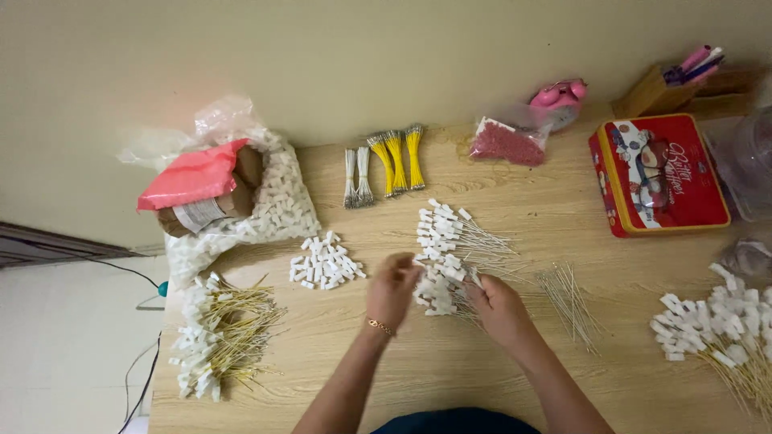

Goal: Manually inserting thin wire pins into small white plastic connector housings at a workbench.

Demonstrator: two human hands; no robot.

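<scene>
Your bench (515, 378) is pale wood with a fine grain. The small caps (324, 263) heaped beside your left hand (392, 288) are plain white, and that wrist wears a gold bracelet (379, 325). You have yellow wire bundles (396, 161) next to silver-grey ones (357, 177). The tin (658, 174) is red with white figures and a gold rim. A clear bag (507, 143) holds dark pink grains, and a pink-red pouch (193, 173) lies on the sack of white caps.

From my seat, my left hand (392, 288) and right hand (497, 305) are covering part of the white-tagged wire pile (447, 251), hiding their fingertips. The right edge is cutting off another tagged-wire heap (718, 325) and a clear plastic bag (748, 165).
</scene>
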